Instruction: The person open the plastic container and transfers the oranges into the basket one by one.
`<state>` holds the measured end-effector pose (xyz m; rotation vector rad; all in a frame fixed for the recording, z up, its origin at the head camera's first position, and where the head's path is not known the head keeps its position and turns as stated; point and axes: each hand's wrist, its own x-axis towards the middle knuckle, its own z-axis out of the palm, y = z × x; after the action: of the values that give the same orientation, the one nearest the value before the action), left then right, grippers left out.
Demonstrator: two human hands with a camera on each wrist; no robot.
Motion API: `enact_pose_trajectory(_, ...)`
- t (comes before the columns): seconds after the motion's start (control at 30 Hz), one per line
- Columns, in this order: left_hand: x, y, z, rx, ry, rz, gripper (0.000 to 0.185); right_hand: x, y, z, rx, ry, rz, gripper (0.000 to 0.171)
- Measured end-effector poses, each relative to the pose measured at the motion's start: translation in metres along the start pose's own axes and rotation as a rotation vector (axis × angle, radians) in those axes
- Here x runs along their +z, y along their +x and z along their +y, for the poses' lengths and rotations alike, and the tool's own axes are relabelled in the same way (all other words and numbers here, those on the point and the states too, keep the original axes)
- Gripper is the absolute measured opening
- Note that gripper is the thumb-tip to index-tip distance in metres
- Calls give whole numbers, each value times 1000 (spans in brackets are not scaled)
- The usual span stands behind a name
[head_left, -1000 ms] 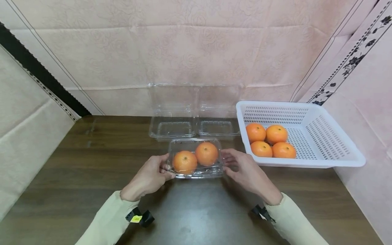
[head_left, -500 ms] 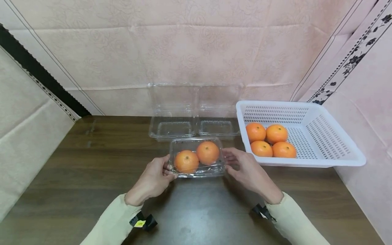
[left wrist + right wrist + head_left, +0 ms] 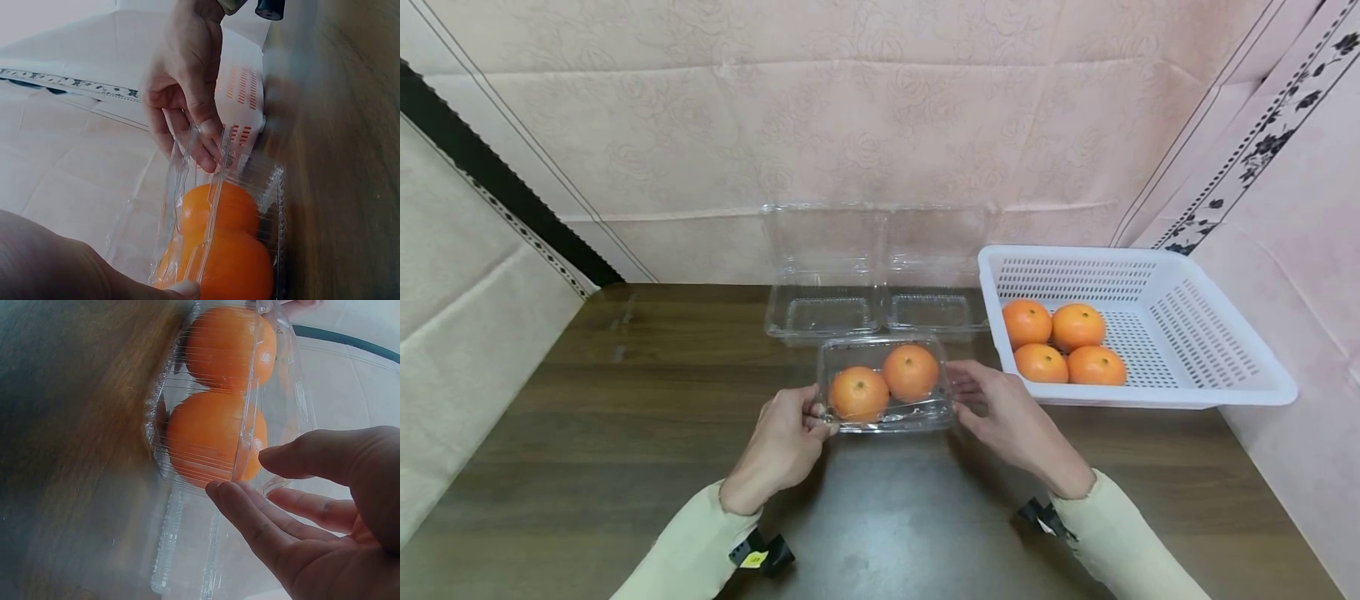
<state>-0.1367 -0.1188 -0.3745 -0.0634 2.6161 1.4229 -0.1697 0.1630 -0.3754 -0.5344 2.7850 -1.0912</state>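
Note:
A clear plastic clamshell container (image 3: 886, 427) stands on the table between both hands, with two oranges (image 3: 859, 393) inside and its lid over them. I cannot tell whether the lid is latched. At the left front corner, my left hand (image 3: 781, 442) pinches the rim, its thumb in front and its fingers along the side. My right hand (image 3: 1003, 417) is at the opposite end; in the right wrist view, its thumb and fingertips (image 3: 220, 490) pinch about the rim's corner.
Behind the held container, two more clear clamshells (image 3: 827, 318) stand with lids raised against the cloth backdrop (image 3: 880, 125). To the right, a white perforated basket (image 3: 1240, 387) holds several oranges (image 3: 1096, 367) at its left end. The wooden table (image 3: 625, 417) lies beneath everything.
The container has shifted slightly right and away from me. My left hand has moved right with it, its wrist swinging right and nearer. The right hand stays almost still.

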Motion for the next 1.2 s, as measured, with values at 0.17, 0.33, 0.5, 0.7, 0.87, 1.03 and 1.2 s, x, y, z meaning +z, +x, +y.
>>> enact_pose_trajectory(0.17,1,0,-1,-6,9,7,32,0,0,0,-7,-5,7,53)
enact_pose_trajectory(0.33,0,-2,-1,-28,28,-3,37,0,0,0,-10,-2,9,53)
enact_pose_trajectory(0.5,1,-3,0,-15,73,3,35,0,-1,-2,-1,10,7,51)
enact_pose_trajectory(0.7,0,-1,1,33,154,61,26,2,-2,-5,-10,-19,28,46)
enact_pose_trajectory(0.87,-8,2,-1,-4,91,14,33,5,-1,-4,17,0,53,47)
enact_pose_trajectory(1.03,-19,5,-5,-56,-12,-81,34,6,0,-2,35,25,54,57)
enact_pose_trajectory(1.2,-25,11,-8,-77,-69,-112,26,7,0,-1,12,9,82,74)
